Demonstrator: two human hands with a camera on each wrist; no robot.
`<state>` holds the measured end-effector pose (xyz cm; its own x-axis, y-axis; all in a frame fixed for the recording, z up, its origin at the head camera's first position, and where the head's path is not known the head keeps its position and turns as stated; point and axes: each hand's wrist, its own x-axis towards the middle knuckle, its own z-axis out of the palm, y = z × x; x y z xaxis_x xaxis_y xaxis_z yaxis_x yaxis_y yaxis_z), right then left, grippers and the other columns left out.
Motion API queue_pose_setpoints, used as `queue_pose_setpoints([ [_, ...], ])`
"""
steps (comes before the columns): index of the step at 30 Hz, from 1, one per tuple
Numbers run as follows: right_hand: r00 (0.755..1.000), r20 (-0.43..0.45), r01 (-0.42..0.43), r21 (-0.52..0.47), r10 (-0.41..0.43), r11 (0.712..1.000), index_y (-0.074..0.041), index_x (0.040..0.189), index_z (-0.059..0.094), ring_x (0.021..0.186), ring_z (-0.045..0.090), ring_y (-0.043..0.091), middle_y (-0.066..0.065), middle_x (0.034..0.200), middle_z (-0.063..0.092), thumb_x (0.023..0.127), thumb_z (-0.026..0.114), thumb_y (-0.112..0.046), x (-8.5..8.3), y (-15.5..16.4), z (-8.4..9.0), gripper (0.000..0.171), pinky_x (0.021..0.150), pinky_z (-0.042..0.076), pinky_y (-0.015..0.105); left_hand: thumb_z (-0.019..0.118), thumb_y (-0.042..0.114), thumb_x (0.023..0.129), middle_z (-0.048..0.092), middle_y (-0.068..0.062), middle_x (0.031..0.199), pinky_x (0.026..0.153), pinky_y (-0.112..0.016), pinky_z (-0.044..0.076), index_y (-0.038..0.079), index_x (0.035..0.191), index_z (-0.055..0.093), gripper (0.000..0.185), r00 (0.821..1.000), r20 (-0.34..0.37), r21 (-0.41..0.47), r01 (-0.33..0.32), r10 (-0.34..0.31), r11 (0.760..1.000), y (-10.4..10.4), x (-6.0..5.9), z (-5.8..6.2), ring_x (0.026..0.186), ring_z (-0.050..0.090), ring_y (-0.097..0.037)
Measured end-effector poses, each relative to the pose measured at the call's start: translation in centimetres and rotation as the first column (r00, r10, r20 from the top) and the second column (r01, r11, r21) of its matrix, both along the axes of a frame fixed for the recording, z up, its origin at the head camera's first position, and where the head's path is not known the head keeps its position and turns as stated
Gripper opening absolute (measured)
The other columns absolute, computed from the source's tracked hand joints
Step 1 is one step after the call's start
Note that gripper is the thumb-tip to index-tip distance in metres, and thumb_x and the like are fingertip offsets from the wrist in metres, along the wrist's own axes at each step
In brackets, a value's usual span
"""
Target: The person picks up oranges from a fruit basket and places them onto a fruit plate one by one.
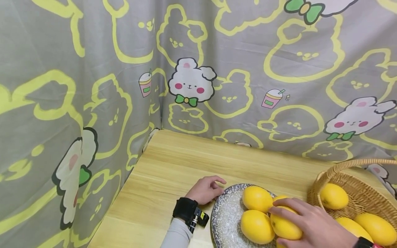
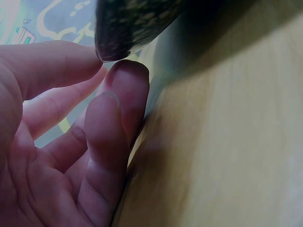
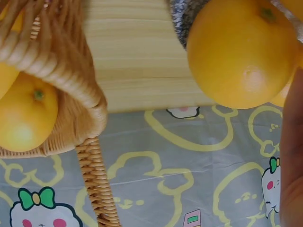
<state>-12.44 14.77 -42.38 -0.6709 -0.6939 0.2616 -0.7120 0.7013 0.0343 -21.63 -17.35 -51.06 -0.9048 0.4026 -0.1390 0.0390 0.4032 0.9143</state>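
Note:
My right hand [image 1: 319, 224] holds a yellow citrus fruit [image 1: 286, 225], fingers over its top and thumb at its near side. In the right wrist view this fruit [image 3: 241, 54] shows a small green stem end beside my palm [image 3: 293, 161]. It is over a speckled grey plate [image 1: 226, 213], close against other yellow fruits [image 1: 257, 227] lying there. My left hand [image 1: 204, 189] rests at the plate's left edge, fingers loosely bent. In the left wrist view, the thumb and a fingertip [image 2: 132, 78] meet the dark plate rim [image 2: 116, 47].
A wicker basket [image 1: 347, 182] with a tall handle stands right of the plate, with several yellow fruits [image 1: 335, 196] inside. Under everything is a light wooden table [image 1: 149, 193]. A grey curtain [image 1: 242, 51] with cartoon prints borders it at the back and left.

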Motion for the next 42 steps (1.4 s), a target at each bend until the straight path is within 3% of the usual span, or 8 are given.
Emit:
queue_pose_setpoints([
  [5,0.999,0.035,-0.016,-0.024,0.017,1.0,-0.044,0.133,0.062,0.085,0.058,-0.008,-0.02,0.126,0.059,0.075,0.088,-0.057,0.0,-0.3,-0.2,0.065,0.061,0.043,0.02,0.068,0.021,0.1,0.072,0.001,0.092,0.059,-0.024,0.047,0.017,0.127,0.07,0.028,1.0,0.01,0.011,-0.003,0.003,1.0,-0.1,0.0,0.0,0.065,0.061,-0.012],
  [13,0.971,-0.018,-0.238,-0.088,0.238,0.967,-0.032,0.138,0.062,0.089,0.059,-0.005,-0.009,0.128,0.062,0.073,0.092,-0.049,-0.8,-0.7,-1.4,0.073,0.065,0.039,0.006,0.068,0.022,0.099,0.072,0.001,0.091,0.059,-0.024,0.047,0.017,0.127,0.07,0.028,1.0,0.006,0.008,-0.003,0.003,1.0,-0.1,0.0,-0.2,0.065,0.061,-0.012],
  [21,0.977,-0.016,-0.213,-0.042,0.212,0.976,-0.038,0.138,0.061,0.095,0.058,-0.004,-0.014,0.128,0.061,0.075,0.088,-0.054,-0.9,-1.1,-1.7,0.07,0.064,0.039,0.007,0.068,0.022,0.1,0.074,0.001,0.092,0.061,-0.024,0.047,0.017,0.127,0.07,0.028,1.0,-0.002,0.003,0.003,-0.003,1.0,0.0,-0.1,-0.1,0.066,0.061,-0.01],
  [32,0.976,-0.028,-0.218,-0.019,0.218,0.976,-0.04,0.138,0.059,0.097,0.062,0.002,-0.014,0.128,0.06,0.079,0.081,-0.065,-0.7,-1.6,-2.6,0.068,0.064,0.049,0.018,0.068,0.022,0.1,0.074,0.0,0.093,0.061,-0.023,0.046,0.017,0.126,0.07,0.027,1.0,-0.002,-0.004,-0.002,0.002,1.0,0.1,-0.1,-0.2,0.067,0.06,-0.009],
  [42,0.971,-0.03,-0.237,-0.036,0.236,0.971,-0.039,0.138,0.06,0.096,0.061,0.004,-0.012,0.125,0.062,0.077,0.078,-0.07,-0.9,-2.2,-3.5,0.071,0.061,0.045,0.017,0.068,0.023,0.099,0.074,0.001,0.092,0.06,-0.023,0.047,0.018,0.126,0.07,0.027,1.0,-0.009,-0.003,-0.004,0.004,1.0,0.2,-0.2,-0.3,0.065,0.06,-0.009],
])
